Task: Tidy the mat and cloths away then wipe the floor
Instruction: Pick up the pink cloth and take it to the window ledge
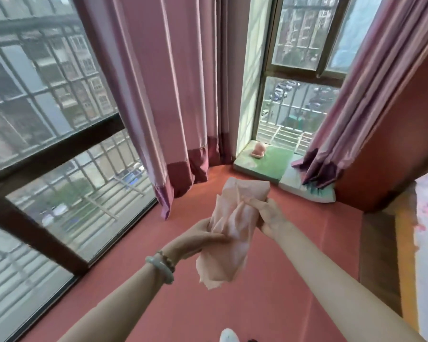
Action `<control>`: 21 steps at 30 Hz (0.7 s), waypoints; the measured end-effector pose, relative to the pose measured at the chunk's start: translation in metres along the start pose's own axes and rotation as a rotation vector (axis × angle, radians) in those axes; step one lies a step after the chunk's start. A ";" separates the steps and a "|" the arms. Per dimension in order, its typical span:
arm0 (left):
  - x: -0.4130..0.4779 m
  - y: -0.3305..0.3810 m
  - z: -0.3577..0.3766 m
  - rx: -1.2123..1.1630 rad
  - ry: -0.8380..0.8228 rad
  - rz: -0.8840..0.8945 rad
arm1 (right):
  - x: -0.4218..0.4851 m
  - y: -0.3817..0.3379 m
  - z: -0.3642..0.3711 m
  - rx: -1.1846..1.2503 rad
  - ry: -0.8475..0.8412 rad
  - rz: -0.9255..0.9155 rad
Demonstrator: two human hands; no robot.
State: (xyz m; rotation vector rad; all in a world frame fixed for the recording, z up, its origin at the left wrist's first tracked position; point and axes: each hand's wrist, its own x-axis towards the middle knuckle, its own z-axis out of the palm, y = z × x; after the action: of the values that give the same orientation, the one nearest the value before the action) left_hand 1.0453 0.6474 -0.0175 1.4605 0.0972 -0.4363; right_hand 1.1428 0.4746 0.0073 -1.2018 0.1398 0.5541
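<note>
- Hands hold one pale pink crumpled cloth (232, 225) up in the air, over the smooth red-pink floor (269, 280) and not touching it.
- The left hand (202, 234) is at the cloth's left side, about half way down. Its fingers curl in under the cloth and grip it, so most of them are hidden behind the folds.
- The right hand (269, 218) is at the cloth's right side, a bit higher. Its thumb and fingers (255, 203) are squeezed together on a fold near the top edge, pinching it.
- The top of the cloth stands up above both hands, and the bottom end hangs loose below the left hand.
- A pale green bangle (158, 266) sits on the left wrist.
- A flat green mat (277, 164) lies in the far window corner, well apart from the hands, with a small pink thing (258, 150) on it (too blurry to tell what it is).
- Just to the right of the mat lies a folded white and green cloth (307, 187), with the end of the right pink curtain (331, 134) resting on it.
- The left pink curtain (163, 95) hangs beside the big barred window (47, 107).
</note>
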 end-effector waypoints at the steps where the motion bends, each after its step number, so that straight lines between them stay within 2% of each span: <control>1: 0.022 0.009 -0.008 0.017 0.009 0.002 | 0.022 -0.011 -0.001 0.004 0.002 -0.006; 8: 0.150 0.058 -0.077 0.111 0.051 -0.067 | 0.164 -0.070 0.001 0.028 0.026 -0.004; 14: 0.279 0.097 -0.156 0.189 0.091 -0.005 | 0.299 -0.109 0.002 0.024 0.117 0.022; 18: 0.372 0.139 -0.209 0.294 0.037 -0.008 | 0.390 -0.137 0.000 0.015 0.187 0.038; 21: 0.438 0.175 -0.245 0.332 -0.086 -0.060 | 0.451 -0.164 0.000 0.010 0.212 0.022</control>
State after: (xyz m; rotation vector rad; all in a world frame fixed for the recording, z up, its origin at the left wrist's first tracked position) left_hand 1.5563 0.7941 -0.0257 1.7650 -0.0016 -0.5838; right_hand 1.6084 0.5842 -0.0294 -1.2494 0.3361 0.4437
